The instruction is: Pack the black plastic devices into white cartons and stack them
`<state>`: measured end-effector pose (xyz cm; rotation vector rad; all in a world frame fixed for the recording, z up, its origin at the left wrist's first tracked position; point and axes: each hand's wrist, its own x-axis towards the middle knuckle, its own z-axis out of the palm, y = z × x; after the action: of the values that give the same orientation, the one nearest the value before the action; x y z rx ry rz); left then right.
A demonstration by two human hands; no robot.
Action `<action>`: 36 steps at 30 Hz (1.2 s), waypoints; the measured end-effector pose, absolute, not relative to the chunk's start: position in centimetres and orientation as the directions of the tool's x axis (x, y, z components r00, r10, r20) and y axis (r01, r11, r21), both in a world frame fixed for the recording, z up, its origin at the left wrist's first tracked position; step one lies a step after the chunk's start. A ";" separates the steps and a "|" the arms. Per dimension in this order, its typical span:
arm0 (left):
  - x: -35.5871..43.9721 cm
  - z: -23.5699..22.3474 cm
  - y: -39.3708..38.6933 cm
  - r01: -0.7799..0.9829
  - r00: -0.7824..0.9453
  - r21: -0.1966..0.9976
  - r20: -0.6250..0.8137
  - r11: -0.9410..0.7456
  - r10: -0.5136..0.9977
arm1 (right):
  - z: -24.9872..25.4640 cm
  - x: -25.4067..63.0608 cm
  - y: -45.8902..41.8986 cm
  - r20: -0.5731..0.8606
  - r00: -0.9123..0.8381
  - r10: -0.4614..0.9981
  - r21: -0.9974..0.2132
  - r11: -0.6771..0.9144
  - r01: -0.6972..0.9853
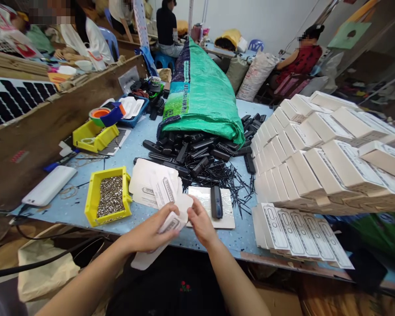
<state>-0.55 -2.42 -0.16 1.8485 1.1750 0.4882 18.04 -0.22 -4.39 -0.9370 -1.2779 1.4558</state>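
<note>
My left hand [161, 228] is closed round a white printed carton [183, 207], partly folded, with a long flap hanging down past the table edge. At its right end, my right hand [202, 221] pinches the carton between thumb and fingers. Just beyond my left hand lie flat carton blanks [141, 177] with printed leaflets [164, 186] on top. To the right of my hands, a black oblong plastic device [216, 202] rests on a white pad [228, 219]. Behind these are heaped similar black plastic pieces [200, 149] and thin black sticks [232, 177].
Stacked white boxes [303, 171] fill the right side. Left stand a yellow bin [92, 193] of small metal parts, another yellow bin [98, 138] and a white phone-like slab [49, 186]. A green woven sack [207, 87] lies behind the heap. Several people sit beyond.
</note>
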 end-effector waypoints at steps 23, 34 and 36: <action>-1.7 -2.5 -1.0 -0.627 -0.063 0.664 -0.566 0.409 0.822 | -2.8 29.6 3.0 0.127 -0.468 0.874 -0.634 0.434 0.640; 2.4 -3.8 -4.3 -0.159 -0.049 0.898 -0.423 0.411 0.905 | -1.0 20.6 -0.5 0.274 -0.154 0.949 -0.961 0.277 -0.006; 1.1 -4.5 -4.9 0.259 -0.144 0.956 -0.103 0.138 0.984 | -1.0 20.9 -0.1 0.241 -0.275 0.931 -0.969 0.245 -0.021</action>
<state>1.14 -4.88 -4.52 1.2465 1.5607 1.0704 20.86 -0.12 -1.00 -0.8861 -1.5272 1.2090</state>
